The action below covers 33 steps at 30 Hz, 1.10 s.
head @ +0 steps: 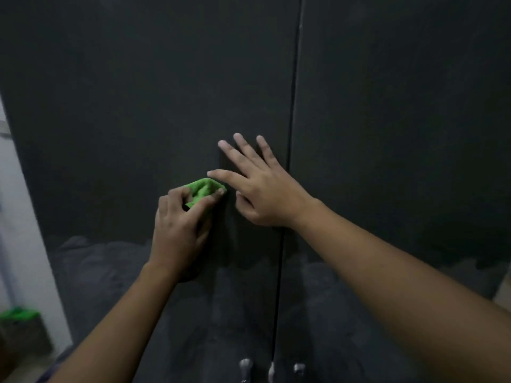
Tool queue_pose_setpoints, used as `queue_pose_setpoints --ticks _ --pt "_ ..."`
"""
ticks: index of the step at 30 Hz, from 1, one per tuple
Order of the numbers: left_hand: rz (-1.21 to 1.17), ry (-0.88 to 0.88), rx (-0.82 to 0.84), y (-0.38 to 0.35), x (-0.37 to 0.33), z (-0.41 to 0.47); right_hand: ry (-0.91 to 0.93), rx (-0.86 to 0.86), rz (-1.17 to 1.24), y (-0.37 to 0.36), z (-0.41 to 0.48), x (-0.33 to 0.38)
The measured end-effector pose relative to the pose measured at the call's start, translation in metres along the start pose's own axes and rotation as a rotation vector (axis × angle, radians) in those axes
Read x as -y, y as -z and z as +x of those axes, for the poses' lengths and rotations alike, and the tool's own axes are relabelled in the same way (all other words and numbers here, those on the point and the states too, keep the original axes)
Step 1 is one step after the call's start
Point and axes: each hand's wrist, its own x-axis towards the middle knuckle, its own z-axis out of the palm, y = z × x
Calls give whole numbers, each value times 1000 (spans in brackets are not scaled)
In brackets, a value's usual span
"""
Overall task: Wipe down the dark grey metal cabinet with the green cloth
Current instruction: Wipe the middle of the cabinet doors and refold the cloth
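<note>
Against the dark grey metal cabinet [132, 92]: my left hand [179, 225] presses the green cloth [204, 188], fingers curled round it; my right hand [265, 189] lies flat just beside, fingers spread. I judge the cloth soft, light, easily crumpled; best held wadded in the palm

green cloth [204, 190] bunched against dark grey cabinet [138, 106] left door.

The left hand [179, 225] is covering the lower part of the cloth [206, 187], hiding how far it is reaching beneath the fingers [177, 194]. The cabinet [138, 92] is running off the top and right edges. Its handles [245, 367] are blurring out at the bottom edge; a green thing [18, 313] at lower left is showing too blurred to name.
</note>
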Motion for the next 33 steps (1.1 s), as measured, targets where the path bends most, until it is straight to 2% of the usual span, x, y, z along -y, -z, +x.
queue_pose_setpoints --ticks 5,8,10,14,18,21,25,28,31,33 --pt "-80 42 47 20 37 -26 -164 -91 -74 -34 29 42" --pt "65 106 12 23 69 -44 -260 -159 -141 -48 32 53" --pt "73 223 -4 26 90 -55 -284 -185 -188 -55 33 56" --pt "25 313 -51 33 123 -69 -200 -176 -275 -65 29 55" --pt "67 309 -138 39 152 -90 -55 -146 -334 -70 25 51" --pt "9 452 -289 35 170 -101 -48 -160 -350 -72 26 52" --pt "-59 632 -350 27 171 -118 -51 -174 -340 -72 26 52" --pt "-49 583 -251 21 160 -143 -58 -181 -341 -72 26 52" --pt "-24 405 -63 28 165 -166 -60 -188 -345 -72 25 52" --pt "-36 393 -40 37 174 -166 -58 -191 -346 -73 25 52"
